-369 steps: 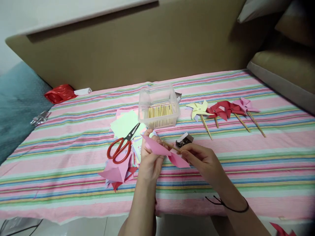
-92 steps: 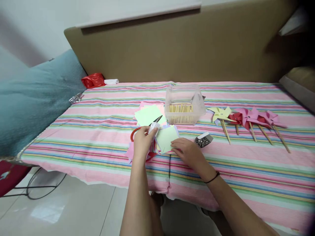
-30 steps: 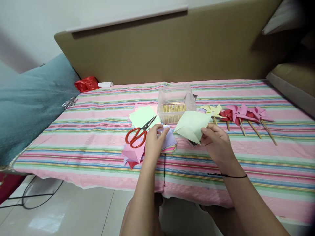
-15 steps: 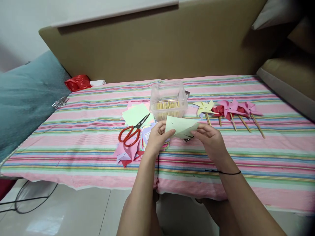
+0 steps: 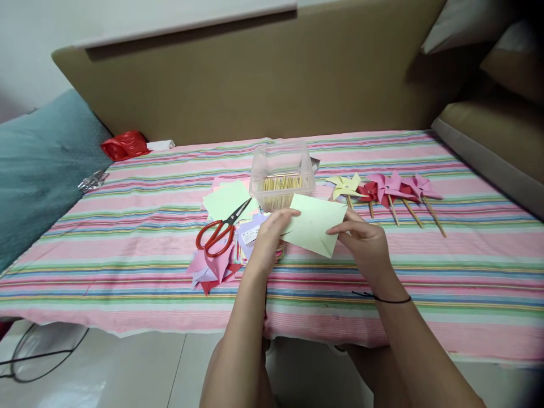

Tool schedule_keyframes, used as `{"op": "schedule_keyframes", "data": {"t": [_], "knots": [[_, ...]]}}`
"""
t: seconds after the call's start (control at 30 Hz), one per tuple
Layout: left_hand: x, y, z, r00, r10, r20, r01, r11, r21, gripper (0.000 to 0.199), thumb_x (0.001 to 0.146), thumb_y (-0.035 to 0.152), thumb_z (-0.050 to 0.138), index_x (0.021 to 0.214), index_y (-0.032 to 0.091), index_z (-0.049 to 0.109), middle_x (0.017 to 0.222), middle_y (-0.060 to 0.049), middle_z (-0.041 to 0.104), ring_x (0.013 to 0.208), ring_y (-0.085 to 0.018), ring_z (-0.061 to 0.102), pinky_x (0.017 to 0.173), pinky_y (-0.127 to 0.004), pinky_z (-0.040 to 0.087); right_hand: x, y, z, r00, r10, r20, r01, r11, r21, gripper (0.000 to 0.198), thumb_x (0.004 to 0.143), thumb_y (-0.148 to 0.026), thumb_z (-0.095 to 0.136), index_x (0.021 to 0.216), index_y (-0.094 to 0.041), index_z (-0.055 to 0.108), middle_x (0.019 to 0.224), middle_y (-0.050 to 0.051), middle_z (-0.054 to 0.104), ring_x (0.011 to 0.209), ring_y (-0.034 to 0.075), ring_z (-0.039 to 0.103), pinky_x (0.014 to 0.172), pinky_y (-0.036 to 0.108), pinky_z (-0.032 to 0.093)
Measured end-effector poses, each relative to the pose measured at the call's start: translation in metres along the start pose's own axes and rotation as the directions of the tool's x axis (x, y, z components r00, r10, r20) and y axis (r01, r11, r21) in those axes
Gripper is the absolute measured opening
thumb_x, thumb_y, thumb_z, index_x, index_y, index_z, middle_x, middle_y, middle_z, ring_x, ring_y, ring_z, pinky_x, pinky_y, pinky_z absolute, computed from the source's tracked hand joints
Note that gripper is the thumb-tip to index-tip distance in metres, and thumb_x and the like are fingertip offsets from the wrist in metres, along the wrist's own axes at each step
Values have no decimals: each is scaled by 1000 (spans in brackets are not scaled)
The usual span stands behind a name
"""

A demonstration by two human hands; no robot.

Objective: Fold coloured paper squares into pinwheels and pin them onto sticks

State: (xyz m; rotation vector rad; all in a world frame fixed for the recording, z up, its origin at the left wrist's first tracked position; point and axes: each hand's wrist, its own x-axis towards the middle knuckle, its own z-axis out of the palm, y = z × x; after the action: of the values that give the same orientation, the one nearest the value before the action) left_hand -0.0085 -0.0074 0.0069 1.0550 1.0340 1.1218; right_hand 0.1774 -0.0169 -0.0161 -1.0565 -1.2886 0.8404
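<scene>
A light green paper square [image 5: 315,224] with slits at its corners is held up between my two hands. My left hand [image 5: 272,232] pinches its left side, thumb on top. On the right edge, my right hand [image 5: 361,235] grips it between thumb and fingers. Just left of my left hand lie red-handled scissors [image 5: 219,229], blades pointing away to the right, over a stack of coloured paper [image 5: 223,198]. Cut pink, purple and red pieces [image 5: 215,263] lie below the scissors. Behind the held paper stands a clear plastic box [image 5: 283,161] with many thin wooden sticks [image 5: 283,183].
Several finished paper pinwheels on sticks [image 5: 386,186] lie to the right. A red plastic bag [image 5: 126,145] and a white box [image 5: 160,145] sit at the back left, near a teal cushion [image 5: 46,164]. The striped cloth [image 5: 127,238] ends at a front edge above the tiled floor.
The green paper has been tilted, so its face and corner slits now show more fully. Both hands still hold it. The whole view has shifted slightly.
</scene>
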Motion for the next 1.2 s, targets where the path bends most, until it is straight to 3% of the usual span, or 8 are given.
{"op": "schedule_keyframes", "data": {"t": [0.13, 0.33, 0.63, 0.97, 1.2], "knots": [[3, -8, -4, 993, 116, 13, -117, 978, 173, 24, 68, 25, 71, 92, 20, 68, 109, -6, 66, 100, -21, 60, 80, -28, 47, 0, 0, -3, 986, 90, 138, -99, 993, 60, 4, 71, -27, 72, 70, -26, 76, 91, 4, 74, 92, 23, 66, 82, 41, 54], [5, -12, -8, 991, 136, 13, -136, 965, 224, 26, 69, 22, 70, 95, 19, 69, 108, -7, 69, 102, -22, 61, 83, -32, 48, -3, -5, -2, 928, 269, 257, -306, 945, 113, 20, 64, -38, 79, 78, -23, 75, 78, 3, 74, 72, 20, 70, 64, 34, 61], [0, -4, -7, 987, 77, 139, -115, 949, 295, 33, 69, 16, 67, 102, 21, 70, 112, -6, 69, 102, -24, 63, 87, -35, 48, -5, -6, 8, 926, 306, 221, -338, 933, 124, 22, 66, -42, 78, 66, -20, 71, 65, 2, 70, 63, 17, 66, 61, 31, 58], [0, -4, -4, 992, 74, 99, -102, 943, 316, 30, 75, 23, 63, 104, 21, 70, 112, -6, 69, 102, -24, 63, 85, -34, 49, -9, -2, 19, 922, 375, 94, -382, 921, 76, 25, 63, -39, 80, 71, -19, 67, 53, -2, 61, 49, 13, 57, 47, 26, 51], [0, -5, -2, 995, 79, 65, -96, 948, 303, 23, 77, 27, 62, 97, 21, 72, 107, -6, 71, 98, -24, 64, 83, -34, 49, -10, -2, 22, 933, 350, 82, -356, 931, 77, 22, 65, -36, 78, 71, -19, 66, 50, -3, 57, 46, 11, 52, 45, 24, 45]]}}
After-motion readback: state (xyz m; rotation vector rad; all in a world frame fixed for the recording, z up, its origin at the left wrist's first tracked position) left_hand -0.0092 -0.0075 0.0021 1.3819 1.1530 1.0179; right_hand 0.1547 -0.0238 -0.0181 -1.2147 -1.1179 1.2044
